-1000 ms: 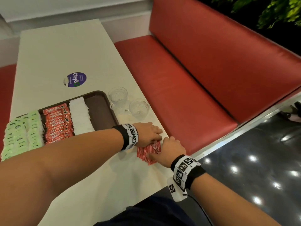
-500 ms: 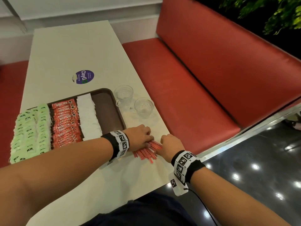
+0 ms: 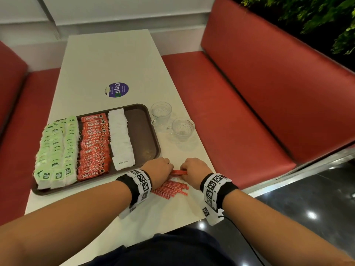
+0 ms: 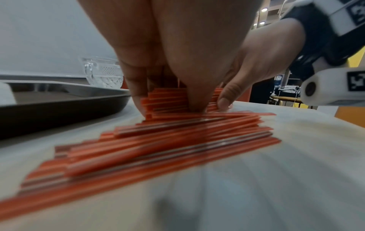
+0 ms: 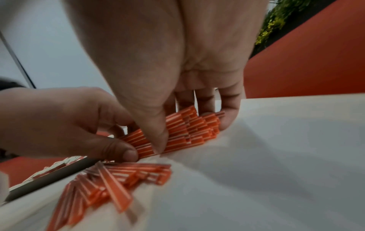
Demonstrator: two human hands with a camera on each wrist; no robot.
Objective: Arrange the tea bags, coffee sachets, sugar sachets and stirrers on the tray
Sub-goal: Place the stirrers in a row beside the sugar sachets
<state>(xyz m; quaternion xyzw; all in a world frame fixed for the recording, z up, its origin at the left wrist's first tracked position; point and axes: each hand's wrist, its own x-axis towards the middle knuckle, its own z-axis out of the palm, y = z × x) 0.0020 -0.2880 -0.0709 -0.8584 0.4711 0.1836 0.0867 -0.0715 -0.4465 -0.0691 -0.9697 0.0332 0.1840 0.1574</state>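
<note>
Both hands are on the stirrers: left hand [image 3: 159,169] and right hand [image 3: 194,169] each pinch one end of a red bundle [image 3: 178,172] on the table [image 3: 119,60], just off the tray's [image 3: 151,131] 5 o'clock corner. Loose stirrers [image 3: 171,189] lie at 6 o'clock of the bundle. Tea bags [image 3: 55,150], coffee sachets [image 3: 94,146] and sugar sachets [image 3: 122,137] sit lined up in the tray.

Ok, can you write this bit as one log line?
step: gathering stirrers | left hand: pinching bundle | right hand: pinching bundle | tray: stirrer strip bare
</note>
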